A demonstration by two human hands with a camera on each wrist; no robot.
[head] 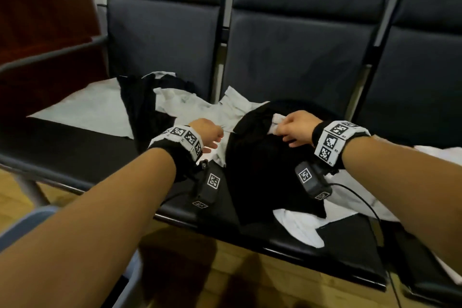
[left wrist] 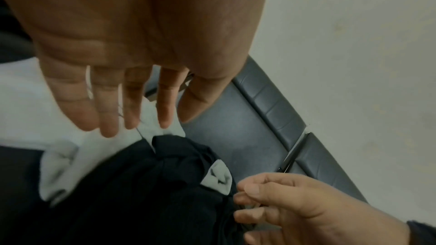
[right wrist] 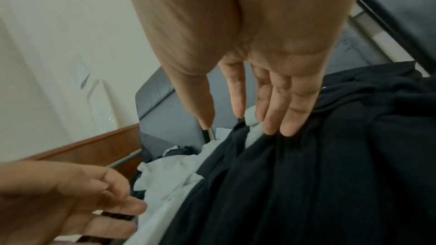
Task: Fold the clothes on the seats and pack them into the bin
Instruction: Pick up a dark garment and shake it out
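Note:
A black garment (head: 265, 170) lies spread over the middle seat, on top of white clothes (head: 200, 107). A small white piece (head: 276, 122) sits at its far edge. My right hand (head: 287, 130) is there with curled fingers bunching the black fabric (left wrist: 141, 193), thumb by the white piece (left wrist: 218, 178). The right wrist view shows its fingertips (right wrist: 283, 131) dug into the creased black cloth (right wrist: 306, 183). My left hand (head: 212, 137) hovers over the white garment (left wrist: 23, 109) just left of the black one, fingers straight and spread (left wrist: 106, 126), holding nothing.
Another black garment (head: 140, 107) and a flat white one (head: 87, 110) lie on the left seat. More white cloth (head: 300, 225) shows under the black garment's near edge. A metal armrest (head: 50, 55) stands at the left. A blue-grey rim (head: 25, 222), perhaps the bin, sits low left.

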